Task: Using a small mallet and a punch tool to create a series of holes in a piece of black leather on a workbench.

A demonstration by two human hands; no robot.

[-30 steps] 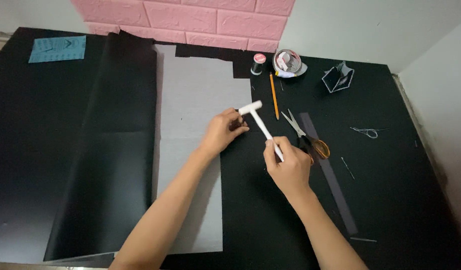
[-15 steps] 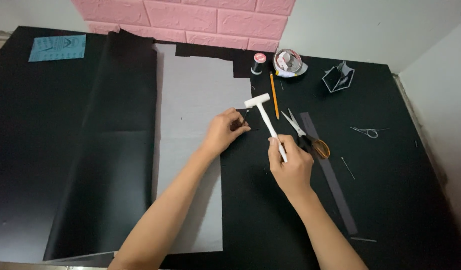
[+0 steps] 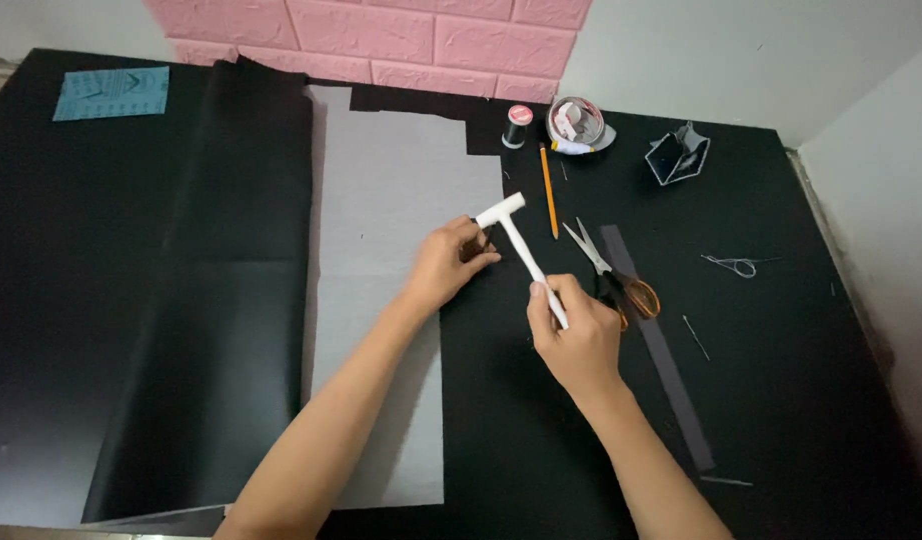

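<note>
while the right hand (image 3: 579, 340) wraps its fingers around the lower handle of a small white hammer (image 3: 521, 250), the hammer's head is raised near the middle of the frame, just above the left hand (image 3: 447, 264). the left hand's fingertips pinch something small and dark at the edge of the grey sheet (image 3: 391, 260); what it is cannot be told. a black tabletop (image 3: 801, 400) fills most of the view, with a large black sheet (image 3: 221, 300) lying over the left part and the grey sheet beside it. right of the hammer lie a yellow pencil (image 3: 549, 190), scissors with orange handles (image 3: 611, 275) and a long dark strip (image 3: 661, 350). toward the upper middle stand a spool of thread (image 3: 518, 126) and a round tape holder (image 3: 577, 124). a blue sandpaper sheet (image 3: 111, 93) lies in the upper left. behind runs a pink brick-pattern wall panel (image 3: 381, 35), with plain white wall (image 3: 741, 50) to the right.
</note>
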